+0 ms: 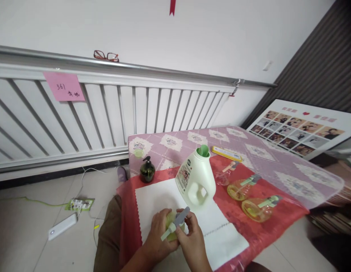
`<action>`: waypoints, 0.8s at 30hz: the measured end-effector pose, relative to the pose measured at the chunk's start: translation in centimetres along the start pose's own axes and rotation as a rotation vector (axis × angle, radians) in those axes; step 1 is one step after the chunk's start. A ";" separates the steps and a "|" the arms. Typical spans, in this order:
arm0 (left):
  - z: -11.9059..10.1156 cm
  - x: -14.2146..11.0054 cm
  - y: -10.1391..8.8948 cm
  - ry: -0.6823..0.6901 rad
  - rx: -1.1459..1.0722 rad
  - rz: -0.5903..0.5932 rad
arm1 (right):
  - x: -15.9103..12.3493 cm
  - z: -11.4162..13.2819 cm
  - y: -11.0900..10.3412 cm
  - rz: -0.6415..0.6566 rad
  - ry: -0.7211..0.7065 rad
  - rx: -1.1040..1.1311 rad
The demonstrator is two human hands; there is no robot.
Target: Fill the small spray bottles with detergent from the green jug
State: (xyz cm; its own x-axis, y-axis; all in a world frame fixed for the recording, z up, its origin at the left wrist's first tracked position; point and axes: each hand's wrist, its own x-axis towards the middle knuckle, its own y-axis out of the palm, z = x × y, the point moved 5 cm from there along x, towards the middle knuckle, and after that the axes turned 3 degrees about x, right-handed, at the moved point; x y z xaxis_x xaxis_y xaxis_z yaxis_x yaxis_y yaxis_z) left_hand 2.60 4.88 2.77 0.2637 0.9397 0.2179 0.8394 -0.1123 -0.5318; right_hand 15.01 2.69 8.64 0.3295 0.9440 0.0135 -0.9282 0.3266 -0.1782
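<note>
Your two forearms come up from the lower edge, and they end at one small yellow-green bottle (171, 220), which is near to you, above the white cloth (152, 196). Your left hand (157, 232) is closed around the side of this bottle, with the fingers bent over it. Your right hand (191, 234) has the thumb and the fingers together on the grey and green pump head (181, 217), so this grip is clamped on the top part. How firmly you press, I cannot tell.

Just beyond your hands stands the big pale green jug (196, 173), upright, with a green cap (203, 150) at its mouth. To the left of it you have the dark pump bottle (147, 172). On your right, three see-through bottles (256, 210) are in a slanting row on the red cloth (280, 200), each with a pump top. Behind the jug, a yellow case (227, 154) lies on the flowered purple tablecloth (189, 136). Farther away, along the wall, you face the white radiator (124, 109).
</note>
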 end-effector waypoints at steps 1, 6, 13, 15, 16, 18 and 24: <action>-0.1 0.0 -0.1 0.010 0.008 0.003 | 0.0 0.1 0.0 0.002 -0.013 -0.001; -0.4 0.0 -0.5 0.062 -0.002 0.026 | 0.0 0.9 0.0 0.100 -0.107 -0.007; -0.5 0.0 -0.4 0.029 0.010 -0.029 | -0.2 0.7 -0.1 0.154 -0.088 0.046; -0.5 -0.1 -0.4 0.026 0.004 -0.043 | -0.2 0.2 -0.1 0.080 -0.054 0.111; -0.5 -0.1 -0.4 0.019 -0.002 -0.048 | -0.2 0.2 0.0 0.057 -0.049 0.142; -0.4 -0.1 -0.5 0.005 -0.021 -0.037 | -0.1 0.3 0.1 0.046 -0.070 0.166; -0.4 -0.1 -0.5 -0.009 -0.046 -0.001 | -0.6 0.6 0.1 0.148 -0.204 -0.006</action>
State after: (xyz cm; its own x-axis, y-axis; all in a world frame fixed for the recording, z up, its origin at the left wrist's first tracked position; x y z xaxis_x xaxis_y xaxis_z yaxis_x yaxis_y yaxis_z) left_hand 2.34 4.71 3.34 0.2588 0.9427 0.2105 0.8608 -0.1262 -0.4930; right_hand 14.62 2.21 9.22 0.1475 0.9717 0.1847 -0.9627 0.1839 -0.1986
